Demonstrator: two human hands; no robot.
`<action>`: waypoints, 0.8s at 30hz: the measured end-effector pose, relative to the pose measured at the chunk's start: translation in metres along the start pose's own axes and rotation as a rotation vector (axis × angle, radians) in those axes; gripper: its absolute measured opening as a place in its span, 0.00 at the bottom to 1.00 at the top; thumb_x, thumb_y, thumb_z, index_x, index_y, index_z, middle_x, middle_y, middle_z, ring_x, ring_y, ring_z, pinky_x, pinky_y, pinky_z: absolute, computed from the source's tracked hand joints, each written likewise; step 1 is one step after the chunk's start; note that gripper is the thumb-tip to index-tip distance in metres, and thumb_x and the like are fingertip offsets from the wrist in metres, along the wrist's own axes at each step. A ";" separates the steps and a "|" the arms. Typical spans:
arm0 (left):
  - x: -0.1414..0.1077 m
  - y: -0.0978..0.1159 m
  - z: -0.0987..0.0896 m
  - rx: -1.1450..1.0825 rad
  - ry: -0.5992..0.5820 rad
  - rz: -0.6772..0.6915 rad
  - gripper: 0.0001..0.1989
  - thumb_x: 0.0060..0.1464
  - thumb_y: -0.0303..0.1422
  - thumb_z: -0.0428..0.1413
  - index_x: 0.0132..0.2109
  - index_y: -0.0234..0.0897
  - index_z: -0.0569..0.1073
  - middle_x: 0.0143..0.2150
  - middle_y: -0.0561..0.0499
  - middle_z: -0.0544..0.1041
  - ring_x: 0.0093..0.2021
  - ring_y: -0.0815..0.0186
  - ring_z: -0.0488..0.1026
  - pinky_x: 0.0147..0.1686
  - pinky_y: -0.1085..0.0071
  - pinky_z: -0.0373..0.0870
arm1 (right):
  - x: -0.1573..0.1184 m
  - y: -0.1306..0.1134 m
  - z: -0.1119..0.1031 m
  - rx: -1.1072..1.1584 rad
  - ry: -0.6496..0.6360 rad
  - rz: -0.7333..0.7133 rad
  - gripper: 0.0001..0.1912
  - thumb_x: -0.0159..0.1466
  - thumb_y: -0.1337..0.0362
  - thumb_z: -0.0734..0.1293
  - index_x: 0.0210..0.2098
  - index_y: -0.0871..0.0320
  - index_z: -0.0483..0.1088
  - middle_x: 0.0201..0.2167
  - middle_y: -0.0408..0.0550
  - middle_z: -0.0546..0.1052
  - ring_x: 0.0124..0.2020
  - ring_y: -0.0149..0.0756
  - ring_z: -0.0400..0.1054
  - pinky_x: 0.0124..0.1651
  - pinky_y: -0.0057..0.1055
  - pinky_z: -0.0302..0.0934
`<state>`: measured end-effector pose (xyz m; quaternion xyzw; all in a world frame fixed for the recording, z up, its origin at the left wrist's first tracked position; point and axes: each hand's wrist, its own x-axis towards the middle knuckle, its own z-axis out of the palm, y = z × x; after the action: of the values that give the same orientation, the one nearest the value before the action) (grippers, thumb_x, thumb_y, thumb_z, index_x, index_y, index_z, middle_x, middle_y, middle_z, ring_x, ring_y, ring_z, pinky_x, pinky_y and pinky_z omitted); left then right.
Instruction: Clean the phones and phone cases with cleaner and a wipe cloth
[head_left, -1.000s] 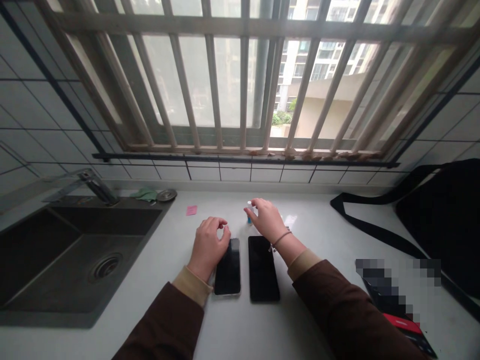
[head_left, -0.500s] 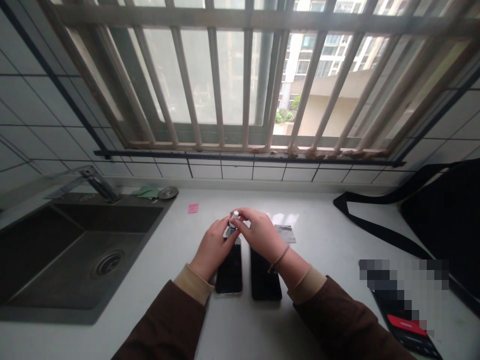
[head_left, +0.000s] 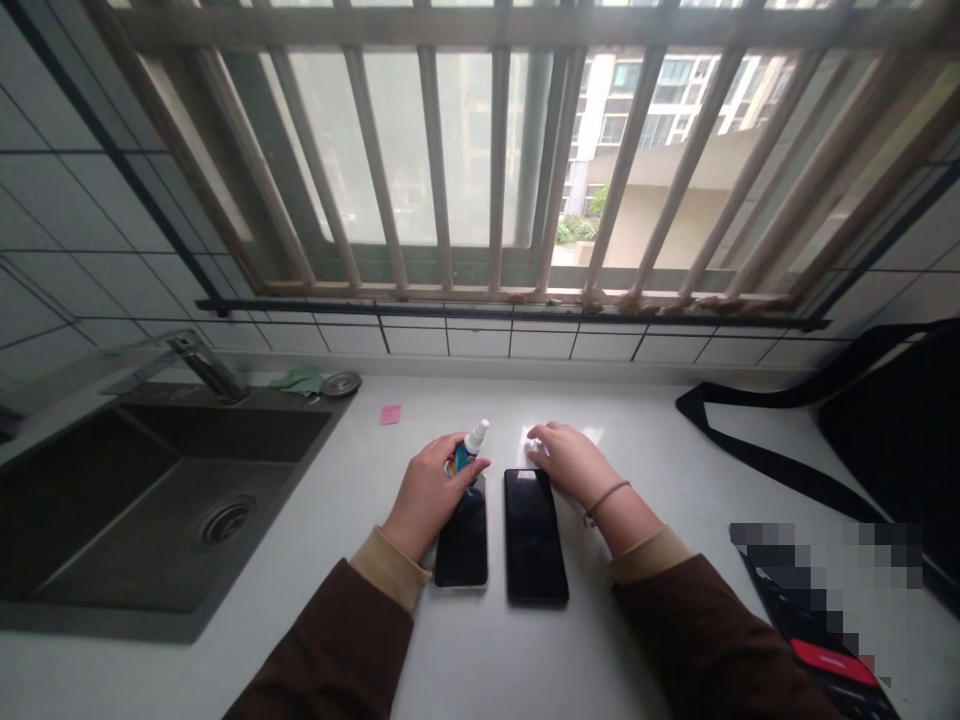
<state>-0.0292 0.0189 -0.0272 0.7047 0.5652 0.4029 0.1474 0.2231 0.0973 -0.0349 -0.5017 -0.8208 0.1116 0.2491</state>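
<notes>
My left hand (head_left: 431,495) is wrapped round a small spray bottle (head_left: 466,455) with a white nozzle and a coloured label, tilted a little to the right. Below it lies a phone (head_left: 462,545) with a dark screen and a pale edge, its top partly covered by the hand. My right hand (head_left: 574,465) is low over the counter with its fingertips closed round a small clear thing (head_left: 535,448), which looks like a cap. Just beneath that hand a second, black phone (head_left: 535,540) lies face up.
At the left is a steel sink (head_left: 187,620) with a tap (head_left: 210,368). A green cloth (head_left: 298,382), a metal drain cover (head_left: 341,384) and a pink note (head_left: 390,414) lie toward the wall. A black bag (head_left: 892,420) with its strap (head_left: 772,470) is at right.
My right hand has come away from the top of the bottle and moved right, down by the counter. The bottle now leans right, its nozzle in plain view. The grey-white packet has become hidden behind my right hand.
</notes>
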 end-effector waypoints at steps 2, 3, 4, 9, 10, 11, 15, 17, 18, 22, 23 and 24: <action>0.001 0.001 -0.001 0.020 -0.003 0.023 0.17 0.63 0.45 0.64 0.53 0.41 0.78 0.51 0.45 0.82 0.50 0.54 0.79 0.54 0.59 0.73 | 0.001 0.002 0.003 0.019 -0.001 0.004 0.05 0.64 0.71 0.73 0.37 0.56 0.81 0.36 0.52 0.83 0.40 0.45 0.79 0.45 0.36 0.69; 0.001 0.002 -0.001 0.026 -0.004 0.034 0.17 0.63 0.44 0.64 0.54 0.41 0.78 0.51 0.45 0.82 0.50 0.54 0.79 0.54 0.59 0.73 | 0.002 0.001 0.003 0.035 0.014 0.008 0.05 0.65 0.71 0.72 0.37 0.56 0.81 0.37 0.52 0.83 0.39 0.44 0.79 0.45 0.35 0.69; 0.001 0.002 -0.001 0.027 -0.004 0.042 0.17 0.63 0.44 0.64 0.54 0.41 0.78 0.51 0.45 0.82 0.51 0.54 0.78 0.54 0.59 0.73 | 0.003 -0.002 0.002 0.054 0.037 0.014 0.04 0.66 0.69 0.72 0.39 0.56 0.80 0.38 0.51 0.84 0.39 0.43 0.79 0.45 0.35 0.70; 0.002 0.002 -0.001 0.012 -0.007 0.047 0.16 0.64 0.41 0.63 0.56 0.42 0.77 0.51 0.46 0.81 0.52 0.54 0.78 0.55 0.59 0.72 | 0.000 -0.027 -0.003 0.379 0.247 0.016 0.14 0.68 0.52 0.74 0.44 0.54 0.75 0.38 0.48 0.85 0.38 0.39 0.80 0.45 0.35 0.74; 0.002 0.002 0.000 0.009 -0.009 0.046 0.16 0.64 0.41 0.63 0.56 0.42 0.77 0.51 0.45 0.81 0.53 0.54 0.78 0.55 0.59 0.72 | -0.001 -0.033 -0.002 0.511 0.291 0.004 0.16 0.67 0.50 0.75 0.43 0.54 0.74 0.38 0.48 0.85 0.38 0.39 0.80 0.44 0.35 0.74; 0.002 0.002 0.000 0.007 -0.012 0.045 0.16 0.64 0.41 0.63 0.56 0.42 0.77 0.51 0.45 0.81 0.53 0.54 0.77 0.55 0.59 0.72 | -0.003 -0.038 -0.002 0.613 0.323 -0.006 0.17 0.65 0.48 0.76 0.42 0.54 0.74 0.38 0.48 0.85 0.37 0.39 0.80 0.43 0.36 0.75; 0.002 0.007 -0.001 -0.011 -0.050 0.049 0.14 0.65 0.40 0.62 0.55 0.43 0.77 0.51 0.46 0.80 0.52 0.54 0.77 0.55 0.59 0.72 | -0.009 -0.049 0.002 0.711 0.364 -0.019 0.18 0.63 0.48 0.78 0.39 0.53 0.76 0.36 0.47 0.85 0.35 0.39 0.79 0.42 0.37 0.75; 0.001 0.009 -0.001 -0.027 -0.079 0.057 0.14 0.65 0.39 0.62 0.55 0.43 0.77 0.51 0.46 0.80 0.52 0.54 0.77 0.55 0.60 0.72 | -0.010 -0.051 0.003 0.706 0.381 -0.020 0.17 0.63 0.49 0.78 0.39 0.53 0.76 0.36 0.46 0.84 0.35 0.39 0.79 0.43 0.37 0.75; 0.001 0.010 -0.001 -0.034 -0.087 0.062 0.14 0.65 0.39 0.62 0.55 0.43 0.77 0.51 0.46 0.80 0.52 0.55 0.76 0.54 0.60 0.72 | -0.011 -0.052 0.004 0.697 0.386 -0.024 0.16 0.63 0.49 0.78 0.39 0.53 0.76 0.35 0.46 0.84 0.36 0.39 0.79 0.43 0.37 0.74; 0.000 0.013 -0.001 -0.049 -0.097 0.082 0.12 0.66 0.38 0.61 0.54 0.42 0.76 0.50 0.46 0.79 0.51 0.55 0.76 0.54 0.61 0.72 | -0.011 -0.057 0.012 0.664 0.391 -0.059 0.15 0.63 0.50 0.78 0.35 0.53 0.76 0.32 0.45 0.82 0.34 0.38 0.78 0.40 0.35 0.73; 0.000 0.014 -0.001 -0.053 -0.100 0.083 0.11 0.66 0.38 0.61 0.53 0.42 0.76 0.49 0.46 0.78 0.51 0.55 0.76 0.53 0.61 0.72 | -0.010 -0.058 0.016 0.685 0.397 -0.064 0.15 0.63 0.50 0.78 0.35 0.53 0.75 0.32 0.45 0.82 0.33 0.38 0.78 0.40 0.35 0.73; 0.000 0.015 -0.001 -0.058 -0.101 0.083 0.11 0.66 0.38 0.60 0.53 0.42 0.76 0.49 0.46 0.78 0.51 0.55 0.76 0.54 0.61 0.71 | -0.010 -0.060 0.019 0.721 0.404 -0.064 0.16 0.63 0.50 0.78 0.35 0.53 0.74 0.32 0.45 0.81 0.34 0.38 0.77 0.40 0.34 0.74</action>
<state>-0.0200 0.0137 -0.0170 0.7423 0.5155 0.3887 0.1793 0.1711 0.0612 -0.0284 -0.3683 -0.6789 0.2834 0.5685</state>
